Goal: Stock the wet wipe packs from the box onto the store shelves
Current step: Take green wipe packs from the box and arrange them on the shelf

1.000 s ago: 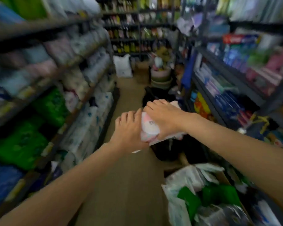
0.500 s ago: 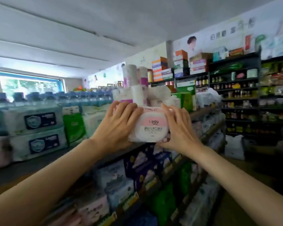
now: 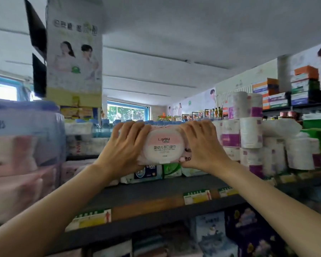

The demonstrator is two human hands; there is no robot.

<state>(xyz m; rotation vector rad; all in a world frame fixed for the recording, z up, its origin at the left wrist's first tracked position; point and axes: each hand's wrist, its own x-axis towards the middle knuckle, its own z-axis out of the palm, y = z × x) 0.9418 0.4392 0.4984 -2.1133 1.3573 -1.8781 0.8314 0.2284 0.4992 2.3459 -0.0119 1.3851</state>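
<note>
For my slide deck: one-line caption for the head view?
Both hands, left hand and right hand, hold a pink wet wipe pack above the shelf.

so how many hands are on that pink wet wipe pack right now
2. The left hand grips the left end of the pink wet wipe pack, and the right hand grips its right end, above the shelf.

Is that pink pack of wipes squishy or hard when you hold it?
Probably a bit of both. The wet wipe pack has a soft film wrapper, so the ends under the left hand and right hand likely give a little. Its round lid looks like stiff plastic. Held by both ends it stays flat, so it seems fairly firm and full.
</note>
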